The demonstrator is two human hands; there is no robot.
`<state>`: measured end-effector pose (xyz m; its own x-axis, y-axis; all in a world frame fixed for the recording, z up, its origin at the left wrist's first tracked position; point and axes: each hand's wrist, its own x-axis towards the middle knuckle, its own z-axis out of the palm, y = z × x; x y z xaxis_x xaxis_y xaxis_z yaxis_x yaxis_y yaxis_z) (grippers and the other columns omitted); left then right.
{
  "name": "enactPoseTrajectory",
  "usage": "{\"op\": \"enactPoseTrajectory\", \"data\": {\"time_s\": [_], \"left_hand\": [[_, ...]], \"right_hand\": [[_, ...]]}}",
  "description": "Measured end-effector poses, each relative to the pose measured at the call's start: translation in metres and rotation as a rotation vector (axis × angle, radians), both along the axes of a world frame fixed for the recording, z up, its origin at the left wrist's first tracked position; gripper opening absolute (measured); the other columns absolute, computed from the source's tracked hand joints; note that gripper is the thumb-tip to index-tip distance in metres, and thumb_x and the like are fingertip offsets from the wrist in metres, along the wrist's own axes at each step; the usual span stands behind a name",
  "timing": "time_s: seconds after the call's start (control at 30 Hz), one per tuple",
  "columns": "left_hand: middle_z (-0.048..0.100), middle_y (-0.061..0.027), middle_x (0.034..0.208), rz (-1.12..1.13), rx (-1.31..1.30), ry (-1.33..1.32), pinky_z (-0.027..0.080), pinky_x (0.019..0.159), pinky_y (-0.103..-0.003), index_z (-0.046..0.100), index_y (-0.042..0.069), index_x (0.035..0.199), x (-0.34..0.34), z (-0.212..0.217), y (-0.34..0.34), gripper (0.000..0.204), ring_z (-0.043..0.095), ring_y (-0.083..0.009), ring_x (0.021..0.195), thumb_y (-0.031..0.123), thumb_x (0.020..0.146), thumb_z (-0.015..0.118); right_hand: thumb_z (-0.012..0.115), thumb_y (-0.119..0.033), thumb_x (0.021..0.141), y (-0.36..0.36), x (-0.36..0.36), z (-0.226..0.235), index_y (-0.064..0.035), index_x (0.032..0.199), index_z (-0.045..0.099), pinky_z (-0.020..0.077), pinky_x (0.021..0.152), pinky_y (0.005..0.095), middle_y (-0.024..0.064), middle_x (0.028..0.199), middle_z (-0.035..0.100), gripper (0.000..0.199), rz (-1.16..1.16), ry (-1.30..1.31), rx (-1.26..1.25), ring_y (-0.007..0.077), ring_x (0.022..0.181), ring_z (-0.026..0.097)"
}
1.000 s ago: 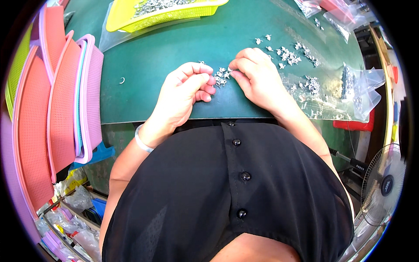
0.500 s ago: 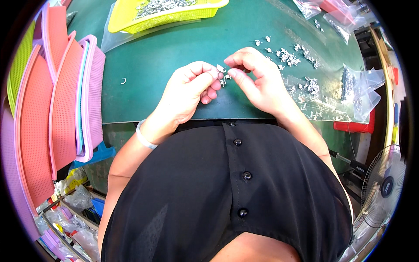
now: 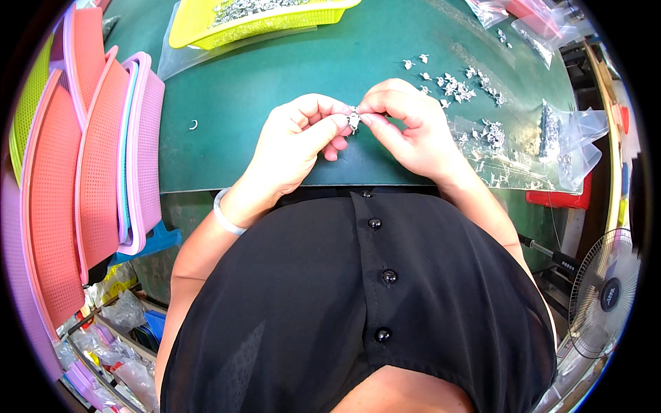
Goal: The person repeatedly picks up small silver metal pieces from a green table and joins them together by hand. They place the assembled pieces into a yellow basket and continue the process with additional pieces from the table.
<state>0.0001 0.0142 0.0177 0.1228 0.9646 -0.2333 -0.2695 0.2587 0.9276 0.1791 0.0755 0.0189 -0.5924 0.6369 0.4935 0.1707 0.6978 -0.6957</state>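
Note:
My left hand [image 3: 295, 141] pinches a small silver metal piece [image 3: 354, 122] between thumb and fingertips, just above the green table [image 3: 241, 148]. From the other side my right hand [image 3: 417, 129] closes its thumb and index finger on the same piece. The fingertips cover part of it, and its exact kind is too small to make out. Similar silver pieces [image 3: 454, 88] lie scattered to the right, beyond my right hand, and another cluster [image 3: 493, 134] sits beside that forearm.
A yellow basket [image 3: 275, 22] of silver pieces stands at the far side on a plastic sheet. Nested pink and purple baskets [image 3: 100, 165] crowd the left. Plastic bags [image 3: 568, 144] lie at the right edge, above a fan [image 3: 609, 292]. A small silver ring [image 3: 193, 124] lies alone on the left.
My right hand has moved left, and its thumb and index finger have closed onto the small silver piece. My left hand stays nearly in place, still pinching.

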Motion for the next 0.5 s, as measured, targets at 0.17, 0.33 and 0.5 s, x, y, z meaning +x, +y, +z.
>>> {"op": "enactPoseTrajectory", "data": {"time_s": [0.17, 0.33, 0.5], "left_hand": [[0.063, -0.0069, 0.085, -0.012, -0.032, -0.104, 0.048, 0.059, -0.020, 0.057, 0.000, 0.099, -0.0004, -0.0030, -0.0011, 0.014, 0.059, -0.0099, 0.069, 0.007, 0.088, 0.054], [0.063, -0.0077, 0.086, -0.031, -0.044, -0.118, 0.048, 0.059, -0.020, 0.057, -0.001, 0.100, -0.0007, -0.0054, -0.0008, 0.015, 0.059, -0.0106, 0.070, 0.007, 0.089, 0.053], [0.062, -0.0069, 0.083, -0.013, -0.058, -0.117, 0.047, 0.059, -0.020, 0.059, -0.001, 0.098, 0.0005, -0.0040, -0.0009, 0.015, 0.058, -0.0099, 0.068, 0.009, 0.087, 0.056]], "right_hand": [[0.066, -0.002, 0.069, -0.0006, -0.0038, -0.0020, -0.0042, 0.079, 0.060, 0.0475, 0.065, 0.0316, 0.0064, 0.079, 0.060, 0.012, -0.047, 0.001, 0.228, 0.0236, 0.075, 0.057], [0.066, -0.002, 0.068, -0.0014, -0.0038, -0.0041, -0.0034, 0.079, 0.060, 0.0473, 0.065, 0.0321, 0.0069, 0.079, 0.059, 0.012, -0.049, 0.003, 0.217, 0.0237, 0.075, 0.057], [0.066, -0.003, 0.069, -0.0021, -0.0027, -0.0045, -0.0036, 0.080, 0.060, 0.0475, 0.065, 0.0325, 0.0075, 0.079, 0.059, 0.012, -0.055, -0.015, 0.184, 0.0242, 0.076, 0.058]]}}
